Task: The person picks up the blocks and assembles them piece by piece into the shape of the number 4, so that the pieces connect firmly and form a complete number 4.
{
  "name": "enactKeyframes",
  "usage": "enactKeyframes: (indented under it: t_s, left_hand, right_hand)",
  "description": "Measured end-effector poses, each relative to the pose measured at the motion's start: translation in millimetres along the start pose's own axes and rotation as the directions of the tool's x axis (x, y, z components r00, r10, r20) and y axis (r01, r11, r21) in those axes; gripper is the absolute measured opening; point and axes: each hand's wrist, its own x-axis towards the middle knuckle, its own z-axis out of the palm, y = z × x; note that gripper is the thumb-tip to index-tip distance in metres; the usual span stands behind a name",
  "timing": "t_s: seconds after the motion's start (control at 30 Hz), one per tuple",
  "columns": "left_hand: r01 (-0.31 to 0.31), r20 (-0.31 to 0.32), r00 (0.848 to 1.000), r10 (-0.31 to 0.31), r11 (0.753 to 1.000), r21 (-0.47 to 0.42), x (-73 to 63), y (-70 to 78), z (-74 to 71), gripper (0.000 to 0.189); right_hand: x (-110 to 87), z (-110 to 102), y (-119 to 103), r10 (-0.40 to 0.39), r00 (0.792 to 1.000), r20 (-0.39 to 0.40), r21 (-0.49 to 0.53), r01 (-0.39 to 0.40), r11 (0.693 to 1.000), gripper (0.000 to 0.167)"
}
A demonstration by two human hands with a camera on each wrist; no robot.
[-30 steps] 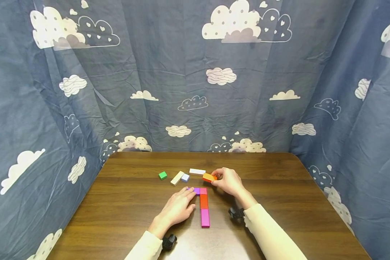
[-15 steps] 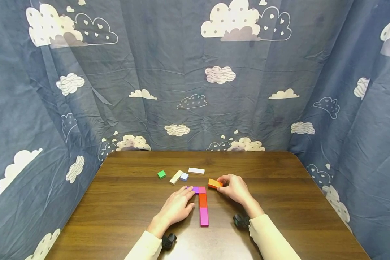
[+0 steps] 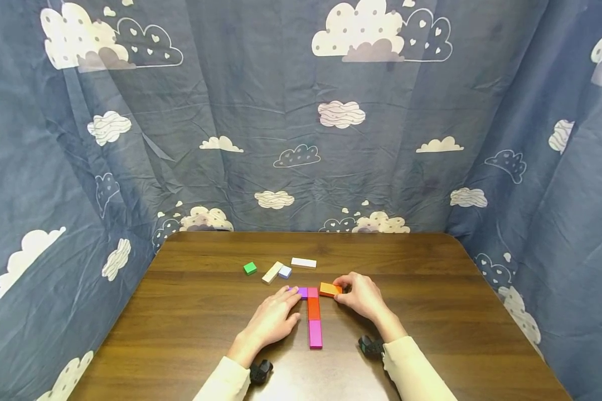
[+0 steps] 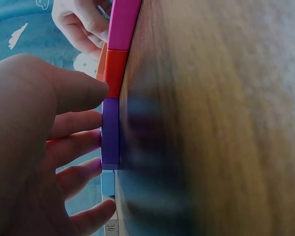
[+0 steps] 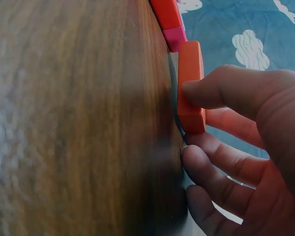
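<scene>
In the head view, my right hand pinches an orange block between thumb and fingers, just right of a small pink block. The right wrist view has the thumb on the side of that orange block, whose end is close to the pink block; I cannot tell if they touch. My left hand rests its extended fingertips on a purple block, partly hidden by them. Below the pink block, a red block and a magenta block form a straight column toward me.
Farther back on the wooden table lie a green block, a cream block, a light blue block and a white block. A blue curtain with clouds hangs behind the table.
My right hand has drawn the orange block away from the white block, right and toward me, then slightly left beside the pink block. The left hand stays on the purple block.
</scene>
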Motion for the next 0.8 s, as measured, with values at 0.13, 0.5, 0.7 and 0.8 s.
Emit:
enactKeyframes:
  t_s: [0.13,0.5,0.7,0.8]
  left_hand:
    - [0.004,0.007,1.000,-0.004,1.000,0.007,-0.7,-0.2,-0.8,0.048]
    - [-0.022,-0.013,1.000,0.022,1.000,0.005,-2.6,-1.0,-0.6,0.049]
    - [-0.017,-0.014,1.000,0.017,1.000,0.002,-3.3,-1.2,-0.6,0.049]
    - [-0.009,-0.005,1.000,0.009,1.000,0.000,-2.8,-1.8,0.5,0.050]
  right_hand:
    - [-0.3,0.8,0.3,-0.025,1.000,0.000,-0.021,0.025,0.999,0.026]
    - [-0.6,2.9,0.6,-0.048,0.999,0.008,-0.023,0.048,0.999,0.028]
    - [-1.1,3.8,-0.6,-0.059,0.998,0.012,-0.002,0.059,0.998,0.029]
    - [-1.3,3.1,-1.4,-0.058,0.998,0.017,0.002,0.058,0.998,0.030]
